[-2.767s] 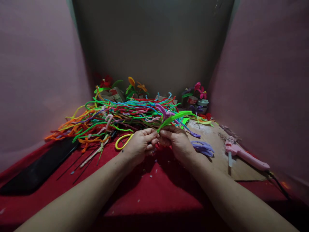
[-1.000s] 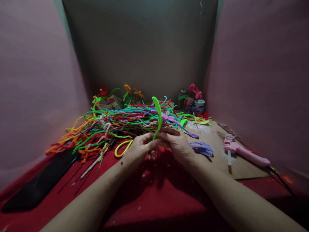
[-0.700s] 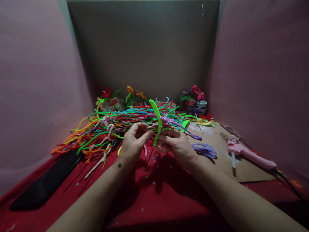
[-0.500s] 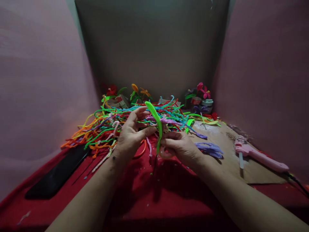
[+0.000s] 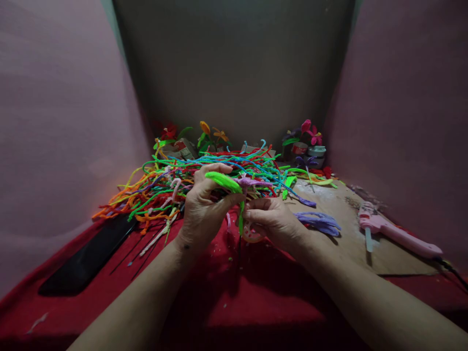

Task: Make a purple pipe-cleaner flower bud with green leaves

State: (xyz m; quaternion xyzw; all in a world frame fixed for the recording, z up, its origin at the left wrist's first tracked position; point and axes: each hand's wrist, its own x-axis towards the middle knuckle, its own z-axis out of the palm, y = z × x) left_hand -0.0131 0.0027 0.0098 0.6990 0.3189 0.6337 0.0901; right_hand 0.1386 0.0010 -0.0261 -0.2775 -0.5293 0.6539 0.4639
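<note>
Between my hands stands a pipe-cleaner flower with purple petals [image 5: 252, 182] and a bright green leaf [image 5: 224, 181] on a thin dark stem [image 5: 240, 251]. My left hand [image 5: 204, 204] is closed on it, the thumb pressing just below the petals, where the leaf bends out to the left. Beside the stem my right hand [image 5: 276, 219] is closed, thumb and fingertips pinched together. A pale ring with holes, which looks like a tape roll [image 5: 252, 234], sits under its fingers. The fingers partly hide the ring and the join of leaf and stem.
A heap of coloured pipe cleaners [image 5: 175, 178] lies behind my hands. At left is a black phone-like slab [image 5: 86, 256]. On the right, cardboard [image 5: 340, 253] bears a pink glue gun [image 5: 398, 231] and purple loops [image 5: 317, 223]. Finished flowers [image 5: 312, 134] stand along the back.
The green leaf has tipped from nearly upright to leaning left over my left hand. My left thumb has moved right, onto the stem below the petals. The right hand has barely moved.
</note>
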